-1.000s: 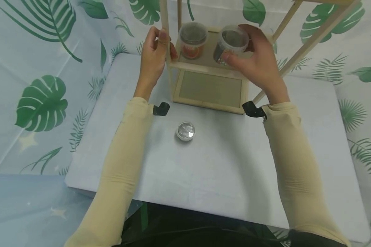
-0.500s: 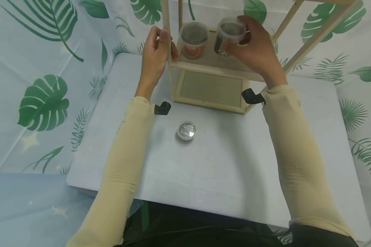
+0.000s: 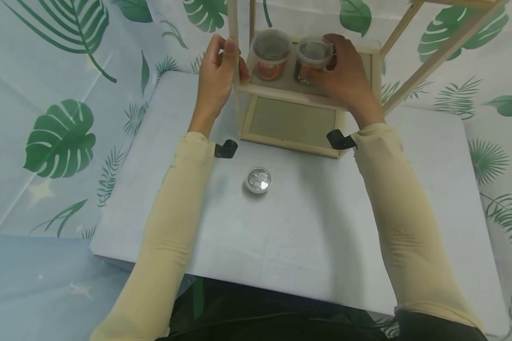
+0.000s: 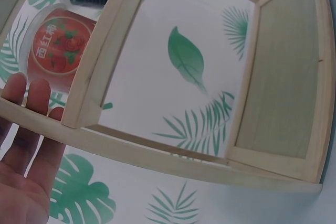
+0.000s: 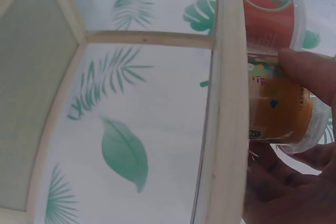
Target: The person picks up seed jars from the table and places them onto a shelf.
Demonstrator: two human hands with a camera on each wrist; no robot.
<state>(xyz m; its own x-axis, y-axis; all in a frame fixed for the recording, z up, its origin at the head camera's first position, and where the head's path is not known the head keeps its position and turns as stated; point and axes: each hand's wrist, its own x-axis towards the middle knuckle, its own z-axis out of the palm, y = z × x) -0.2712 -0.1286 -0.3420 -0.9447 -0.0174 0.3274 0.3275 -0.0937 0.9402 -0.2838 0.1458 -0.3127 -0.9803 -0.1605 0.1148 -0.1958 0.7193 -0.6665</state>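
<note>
My right hand grips a clear plastic jar with a dark and orange label. The jar is upright on or close over the raised shelf of a wooden rack. Just left of it stands a similar jar with a red label, its fruit picture facing out in the left wrist view. At the rack's left post, my left hand holds on, with fingers curled round the wood.
A small round tub with a silvery top sits on the white table in front of the rack. The rack's lower panel lies near the table surface. A leaf-patterned cloth hangs behind and at the sides.
My right hand has carried the jar left, rising a little and then coming down beside the red-labelled jar. The left hand keeps its hold on the post.
</note>
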